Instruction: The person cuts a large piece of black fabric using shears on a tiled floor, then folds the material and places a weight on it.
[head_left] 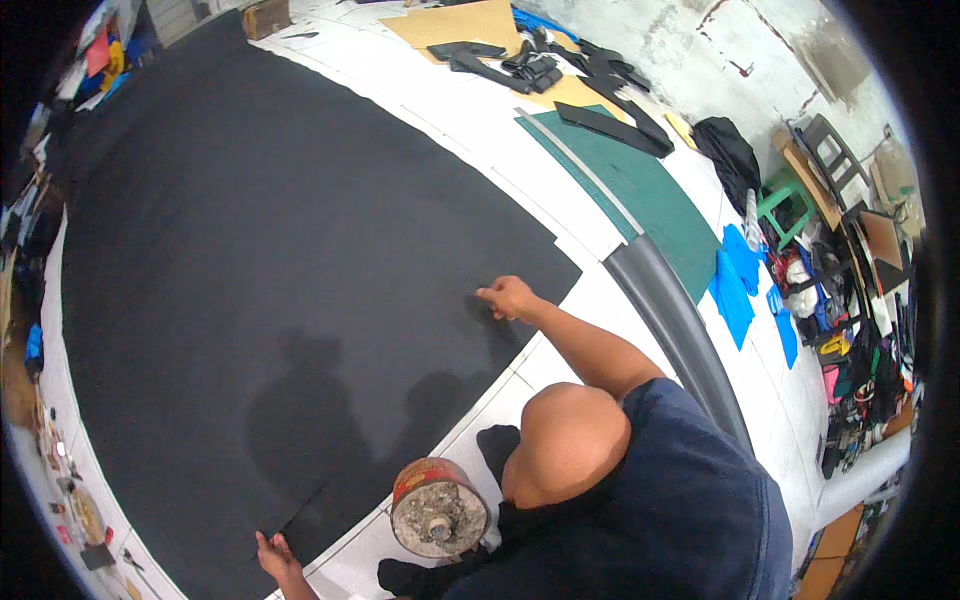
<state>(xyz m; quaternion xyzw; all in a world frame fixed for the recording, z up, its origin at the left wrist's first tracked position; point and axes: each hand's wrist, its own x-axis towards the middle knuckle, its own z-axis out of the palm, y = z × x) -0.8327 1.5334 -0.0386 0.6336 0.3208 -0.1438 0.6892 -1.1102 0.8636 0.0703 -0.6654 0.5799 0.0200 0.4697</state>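
A large black sheet of material (250, 200) lies spread over the white tiled floor. Over its right part is my right hand (508, 298), its fingers pinched together; whatever they may hold is hidden or too small to name. My left hand (278, 562) rests low over the sheet's near part, fingers curled. A thin dark line, perhaps a slim tool or a crease, runs from beside it across the sheet; which one I cannot tell. Between my hands, near my bent knee, stands a round tin (440, 505) with reddish-yellow sides, a grimy top and a central knob.
A green cutting mat (625, 190) with a metal ruler (580, 170) and a dark grey roll (680, 335) lie to the right. Beyond are black cut pieces (540, 70), tan board (455, 28), blue scraps (735, 290) and a green stool (787, 208). Clutter lines the left rim.
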